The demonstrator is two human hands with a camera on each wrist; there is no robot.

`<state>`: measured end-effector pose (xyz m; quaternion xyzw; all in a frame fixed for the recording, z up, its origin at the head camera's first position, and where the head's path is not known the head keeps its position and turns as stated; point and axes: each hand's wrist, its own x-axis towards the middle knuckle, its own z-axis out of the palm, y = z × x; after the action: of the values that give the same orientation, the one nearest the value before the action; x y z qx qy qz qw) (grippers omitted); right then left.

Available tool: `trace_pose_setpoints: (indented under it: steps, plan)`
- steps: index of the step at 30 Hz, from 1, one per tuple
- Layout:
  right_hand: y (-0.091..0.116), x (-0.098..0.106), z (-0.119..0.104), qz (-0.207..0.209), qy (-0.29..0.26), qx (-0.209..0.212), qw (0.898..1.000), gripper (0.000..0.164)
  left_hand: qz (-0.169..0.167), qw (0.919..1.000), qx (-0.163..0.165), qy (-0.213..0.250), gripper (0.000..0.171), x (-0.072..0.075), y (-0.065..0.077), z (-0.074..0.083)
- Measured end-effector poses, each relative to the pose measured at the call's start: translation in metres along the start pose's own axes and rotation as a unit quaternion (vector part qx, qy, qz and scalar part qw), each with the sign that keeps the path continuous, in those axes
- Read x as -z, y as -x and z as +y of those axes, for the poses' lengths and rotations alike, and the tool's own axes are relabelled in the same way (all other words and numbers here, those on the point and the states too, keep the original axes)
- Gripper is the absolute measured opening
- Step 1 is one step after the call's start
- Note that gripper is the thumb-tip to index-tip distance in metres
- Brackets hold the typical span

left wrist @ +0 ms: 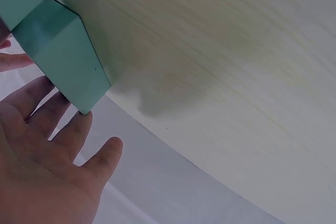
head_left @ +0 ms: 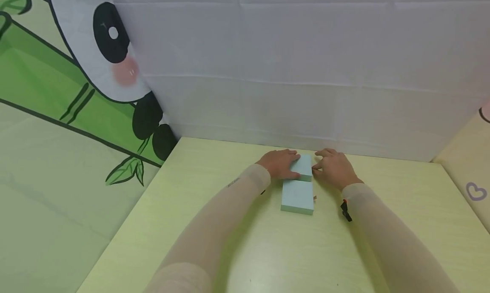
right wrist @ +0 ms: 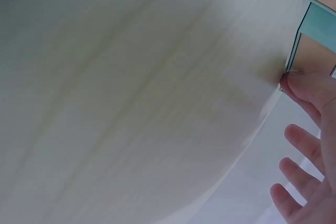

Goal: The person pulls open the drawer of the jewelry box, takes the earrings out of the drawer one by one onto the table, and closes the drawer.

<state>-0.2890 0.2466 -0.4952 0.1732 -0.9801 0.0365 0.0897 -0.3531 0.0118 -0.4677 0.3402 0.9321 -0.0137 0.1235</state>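
Two pale teal boxes lie flat on the table, one behind the other. My left hand (head_left: 278, 163) rests on the left part of the far box (head_left: 304, 167), and its fairly straight, spread fingers (left wrist: 73, 135) reach over the box's upper edge in the left wrist view. On the opposite side, the thumb and forefinger of my right hand (head_left: 334, 169) pinch at the far box's right side. That side shows a brown panel (right wrist: 314, 59) in a teal frame. My fingertips hide what lies between them. The near box (head_left: 297, 196) has a small orange-brown tab (head_left: 315, 197) at its right side.
The pale wood-grain table (head_left: 245, 259) ends at its back against a hanging white cloth (head_left: 287, 72). At the left hangs a cloth printed with a panda and green bamboo (head_left: 38, 63). A cream printed cloth (head_left: 467, 169) borders the right edge.
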Motion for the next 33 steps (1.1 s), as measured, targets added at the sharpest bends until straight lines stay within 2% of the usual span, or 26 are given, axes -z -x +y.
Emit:
trace_pose_setpoints:
  steps: [16, 33]
  plan:
    - [-0.003, 0.006, 0.004, -0.015, 0.008, 0.001, 1.000, 0.017, 0.006, 1.0000, 0.004, 0.004, 0.088, 0.002, -0.002, 0.002]
    - [-0.006, 0.004, 0.018, -0.024, 0.022, 0.004, 0.999, 0.015, 0.006, 0.9999, 0.010, 0.004, 0.086, 0.003, -0.003, 0.001]
